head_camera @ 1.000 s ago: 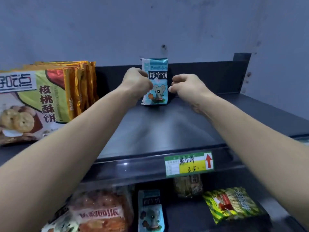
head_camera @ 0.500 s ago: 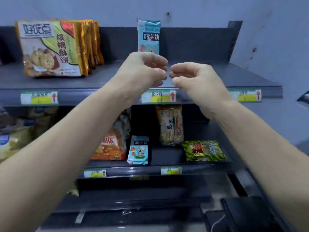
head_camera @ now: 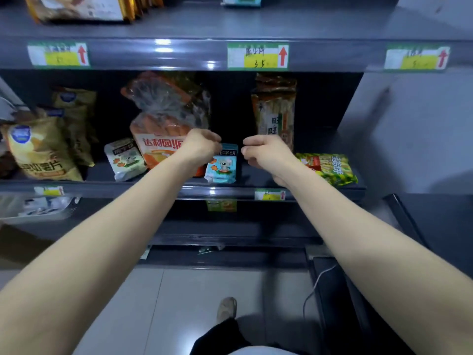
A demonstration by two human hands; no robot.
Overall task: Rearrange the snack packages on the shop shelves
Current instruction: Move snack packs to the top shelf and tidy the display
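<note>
On the middle shelf: a small blue biscuit packet (head_camera: 223, 163) with a cartoon animal stood upright near the front lip, between the two hands.
Left hand (head_camera: 200, 147): fingers curled, at the packet's upper left corner and overlapping it in view; whether it gripped the packet could not be told.
Right hand (head_camera: 265, 152): fingers curled, just right of the packet, with a dark gap between fingertips and wrapper; it held nothing.
Hands together or apart: apart, one on either side of the packet.
Change from a second ago: both hands had been up on the top shelf (head_camera: 230, 26), flanking a matching blue packet; half a second ago they were drawn back in front of that shelf's edge; they had since come down to the shelf below, and the view had tipped down with them.
Top shelf now: only the bottom edge of that other blue packet (head_camera: 242, 0) showed at the frame's top, with orange-edged cookie bags (head_camera: 84, 8) to its left.
Left of the hands: a clear bread bag with an orange label (head_camera: 163, 124), a pale packet of the same biscuit (head_camera: 125, 158) leaning beside it, and yellow potato chip bags (head_camera: 41, 149) at the far left.
Right of the hands: a tall rice cracker pack (head_camera: 275, 108) standing at the back and a green snack bag (head_camera: 330, 167) lying flat.
Shelf edges: price labels with red arrows (head_camera: 258, 55).
Below: grey floor tiles (head_camera: 194, 303) and the person's shoe (head_camera: 226, 308).
</note>
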